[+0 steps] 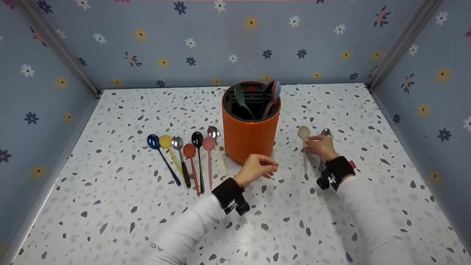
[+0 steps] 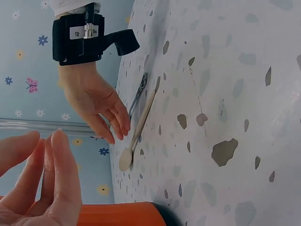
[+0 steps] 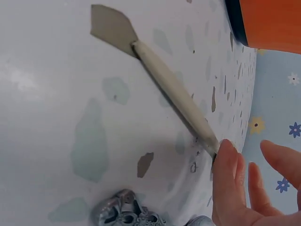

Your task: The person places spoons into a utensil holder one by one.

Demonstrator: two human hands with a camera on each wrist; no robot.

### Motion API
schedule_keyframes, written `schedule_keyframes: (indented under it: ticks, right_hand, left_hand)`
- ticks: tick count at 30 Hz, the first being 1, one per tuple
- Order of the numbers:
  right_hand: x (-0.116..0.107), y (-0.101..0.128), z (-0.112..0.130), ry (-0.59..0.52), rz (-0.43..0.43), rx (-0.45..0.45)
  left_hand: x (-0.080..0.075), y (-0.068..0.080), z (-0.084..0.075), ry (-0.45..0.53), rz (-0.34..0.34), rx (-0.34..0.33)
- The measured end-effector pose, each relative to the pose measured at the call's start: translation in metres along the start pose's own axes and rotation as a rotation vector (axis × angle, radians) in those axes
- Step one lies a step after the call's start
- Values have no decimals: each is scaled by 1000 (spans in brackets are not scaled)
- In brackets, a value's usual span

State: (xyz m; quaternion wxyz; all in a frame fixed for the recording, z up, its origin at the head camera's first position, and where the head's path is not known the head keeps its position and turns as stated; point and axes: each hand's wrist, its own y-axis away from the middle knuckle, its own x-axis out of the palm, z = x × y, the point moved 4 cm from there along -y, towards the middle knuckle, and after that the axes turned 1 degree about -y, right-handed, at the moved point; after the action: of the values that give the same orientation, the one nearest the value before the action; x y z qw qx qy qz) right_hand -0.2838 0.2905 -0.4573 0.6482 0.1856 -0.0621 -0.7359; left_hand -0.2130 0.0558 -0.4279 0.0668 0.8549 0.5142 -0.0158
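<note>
My right hand (image 1: 321, 147) is over the right side of the table, its fingertips at the handle of a beige spoon (image 1: 304, 131); whether they touch it I cannot tell. Partly hidden below that hand lies a silver spoon (image 1: 326, 131), whose ornate openwork handle (image 3: 123, 209) shows in the right wrist view. My left hand (image 1: 256, 170) hovers in front of an orange utensil holder (image 1: 249, 141), fingers loosely bent towards the thumb with nothing between them. A dark green spoon (image 1: 239, 95), a black one (image 1: 268, 92) and a lilac-headed one (image 1: 277, 90) stand in the holder's black slotted top.
Left of the holder several spoons lie in a row, among them a blue spoon (image 1: 153, 141), a yellow spoon (image 1: 165, 141), a red spoon (image 1: 189, 150) and a pink spoon (image 1: 208, 144). Flower-patterned walls (image 1: 206, 40) enclose the speckled table (image 1: 121, 221) at the back and sides.
</note>
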Motion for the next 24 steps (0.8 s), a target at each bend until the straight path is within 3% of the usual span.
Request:
schedule_keyframes:
  ticks: [7, 17, 24]
  right_hand:
    - [0, -6, -8, 40, -81, 14]
    - [4, -11, -15, 246, -77, -28]
    - [9, -13, -17, 256, -56, -15]
  left_hand:
    - [4, -1, 11, 42, 19, -73]
    - [3, 1, 17, 52, 28, -112]
    - [4, 1, 23, 69, 18, -141]
